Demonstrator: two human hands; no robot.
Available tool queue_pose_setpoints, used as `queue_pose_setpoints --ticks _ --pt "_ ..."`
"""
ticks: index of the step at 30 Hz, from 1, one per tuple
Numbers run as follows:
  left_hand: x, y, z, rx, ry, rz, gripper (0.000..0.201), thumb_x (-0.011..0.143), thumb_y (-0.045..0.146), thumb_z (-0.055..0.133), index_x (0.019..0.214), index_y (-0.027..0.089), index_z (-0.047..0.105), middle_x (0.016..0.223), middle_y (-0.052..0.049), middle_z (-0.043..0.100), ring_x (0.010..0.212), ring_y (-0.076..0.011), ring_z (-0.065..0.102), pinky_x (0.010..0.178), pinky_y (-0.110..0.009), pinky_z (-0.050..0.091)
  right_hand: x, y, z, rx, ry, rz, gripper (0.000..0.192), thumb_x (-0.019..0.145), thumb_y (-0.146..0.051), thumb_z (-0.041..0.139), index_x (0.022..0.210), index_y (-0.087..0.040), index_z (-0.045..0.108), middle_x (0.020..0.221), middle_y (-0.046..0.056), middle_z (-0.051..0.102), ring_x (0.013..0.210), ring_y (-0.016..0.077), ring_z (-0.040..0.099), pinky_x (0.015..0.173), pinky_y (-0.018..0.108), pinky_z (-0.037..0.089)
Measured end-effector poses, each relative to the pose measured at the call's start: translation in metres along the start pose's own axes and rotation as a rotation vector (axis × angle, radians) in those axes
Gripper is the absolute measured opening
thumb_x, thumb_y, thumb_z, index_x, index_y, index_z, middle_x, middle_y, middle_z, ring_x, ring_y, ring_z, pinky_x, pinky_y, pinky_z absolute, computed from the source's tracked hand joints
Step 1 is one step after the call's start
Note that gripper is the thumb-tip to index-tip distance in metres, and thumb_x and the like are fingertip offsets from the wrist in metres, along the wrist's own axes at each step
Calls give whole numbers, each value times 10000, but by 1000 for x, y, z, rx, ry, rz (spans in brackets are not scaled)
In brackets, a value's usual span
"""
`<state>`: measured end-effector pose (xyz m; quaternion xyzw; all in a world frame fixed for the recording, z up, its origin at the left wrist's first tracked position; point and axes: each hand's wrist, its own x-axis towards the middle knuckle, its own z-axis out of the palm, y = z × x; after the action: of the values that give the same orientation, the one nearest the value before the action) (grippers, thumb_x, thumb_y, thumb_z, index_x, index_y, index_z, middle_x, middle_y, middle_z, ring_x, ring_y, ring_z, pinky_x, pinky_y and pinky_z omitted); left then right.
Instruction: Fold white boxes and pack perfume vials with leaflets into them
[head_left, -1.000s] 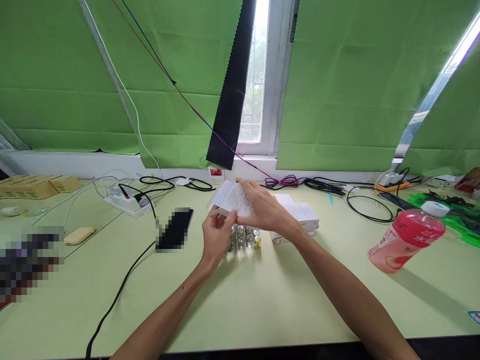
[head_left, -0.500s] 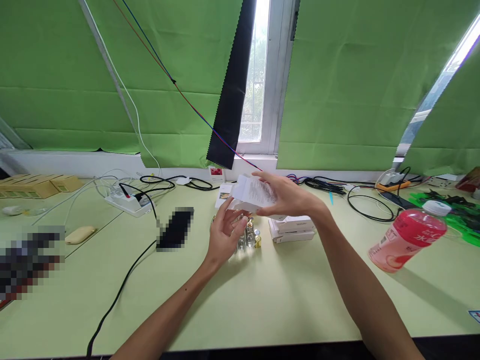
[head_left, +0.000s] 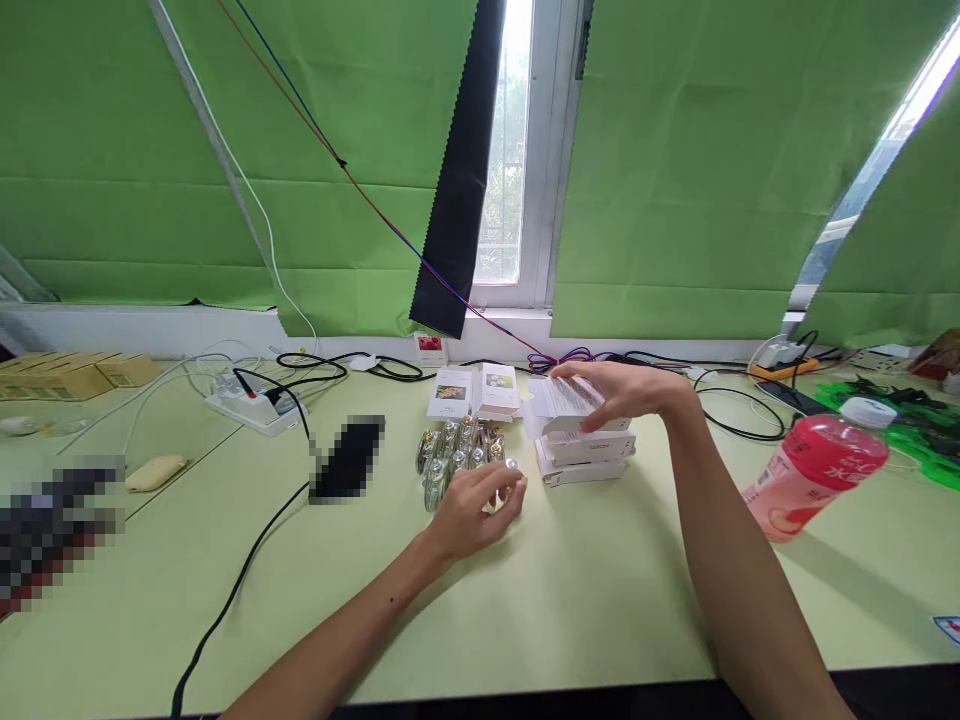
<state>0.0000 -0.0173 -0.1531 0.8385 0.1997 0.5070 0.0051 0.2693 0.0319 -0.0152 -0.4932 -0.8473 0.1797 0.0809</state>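
My right hand (head_left: 626, 392) grips a white cardboard box (head_left: 570, 398) with printed text, fingers above and thumb at its near side. The box is over a stack of white boxes (head_left: 589, 458); whether it rests on them I cannot tell. A loose flap sticks out at its left end. My left hand (head_left: 476, 510) is at the right front of a cluster of small clear glass bottles (head_left: 442, 465) with metallic tops. Its fingers are curled together, and they hide whatever is between them. Behind the bottles, two white boxes with pictures (head_left: 452, 393) lie side by side.
A pink drink bottle (head_left: 817, 475) stands at the right. On the left are a blurred dark phone-like object (head_left: 347, 460), a power strip (head_left: 251, 400) with cables and a cream-coloured mouse (head_left: 156, 473). Black cables (head_left: 390, 367) run along the wall.
My right hand has carried the white box rightward, to above the stack. My left hand has come off the box and moved down to the right front of the glass bottles.
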Motion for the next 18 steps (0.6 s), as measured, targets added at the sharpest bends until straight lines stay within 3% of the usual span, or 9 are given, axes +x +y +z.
queue_pose_setpoints --ticks 5,18 --pt "-10 6 7 49 -137 62 167 951 175 540 834 196 657 561 32 611 458 -85 541 481 -223 367 0 15 -1 26 -31 -7 892 653 -349 786 1484 -245 480 1528 76 521 1390 344 491 1143 419 410" --pt "-14 7 11 42 -167 93 208 955 169 538 769 193 628 515 52 533 418 -75 443 451 -242 303 6 13 3 -2 -108 114 947 578 -263 792 1474 -229 488 1527 79 532 1368 369 517 1106 421 446"
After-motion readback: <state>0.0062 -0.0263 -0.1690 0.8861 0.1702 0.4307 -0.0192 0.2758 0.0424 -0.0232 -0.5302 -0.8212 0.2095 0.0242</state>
